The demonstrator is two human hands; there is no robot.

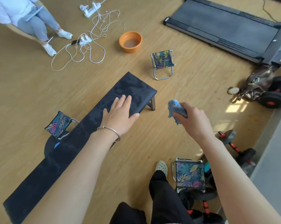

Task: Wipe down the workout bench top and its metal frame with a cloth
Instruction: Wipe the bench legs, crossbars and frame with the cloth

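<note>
A long black workout bench [81, 131] runs diagonally from the lower left to the middle of the floor, its padded top marked with damp patches. One metal leg [152, 102] shows under its far end. My left hand [120, 113] lies flat on the bench top near that end, fingers straight, thumb over the near edge. My right hand [193, 120] hovers off the bench to the right, above the floor, and grips a bunched blue cloth [175, 109] that hangs from my fist.
An orange basin [131, 42] of water stands beyond the bench. Folding stools [162, 62] [59, 124] [189, 175] stand around it. Dumbbells [236, 146] lie at the right, a treadmill [225, 28] at the back right. White cables [88, 46] and a seated person [31, 21] are at the back left.
</note>
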